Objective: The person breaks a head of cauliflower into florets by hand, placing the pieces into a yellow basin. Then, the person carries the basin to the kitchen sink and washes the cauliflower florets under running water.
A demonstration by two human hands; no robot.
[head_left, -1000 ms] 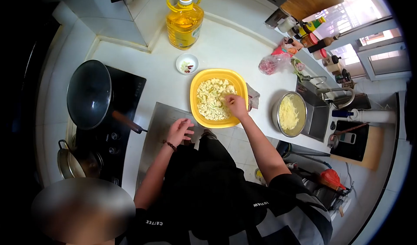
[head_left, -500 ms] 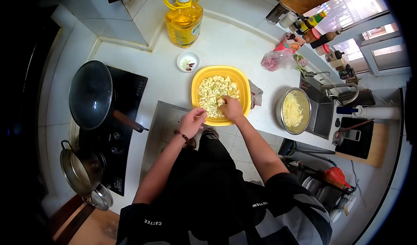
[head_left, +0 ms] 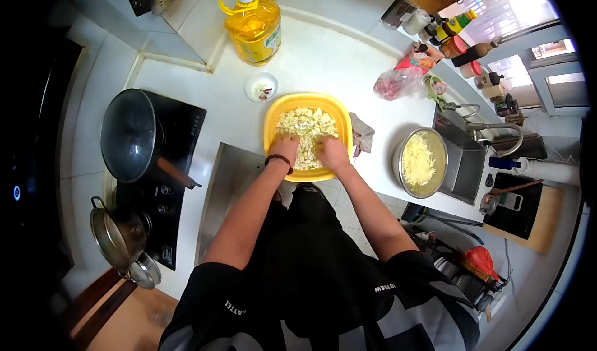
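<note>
A yellow plastic basin [head_left: 271,116] stands at the counter's front edge, holding pale cauliflower florets [head_left: 307,124]. My left hand [head_left: 285,147], with a beaded bracelet at its wrist, reaches over the near left side, fingers curled down into the florets. Opposite it, my right hand [head_left: 333,151] is in the right part of the basin, its bent fingers also closed among the florets. The fingertips of both hands are partly hidden by the cauliflower. Just behind the basin is a small white bowl [head_left: 261,87] with bits of chopped seasoning.
An oil jug [head_left: 254,31] stands at the back. To the left are a lidded wok [head_left: 129,136] and a steel pot [head_left: 115,233] by the stove. On the right, a steel bowl of pale shreds [head_left: 419,161] sits beside the sink [head_left: 461,164]. A grey cloth [head_left: 362,133] touches the basin.
My left hand has moved from the basin's near rim into the florets. My right hand stays in the basin, slightly farther right of the left one. The camera view has shifted a little.
</note>
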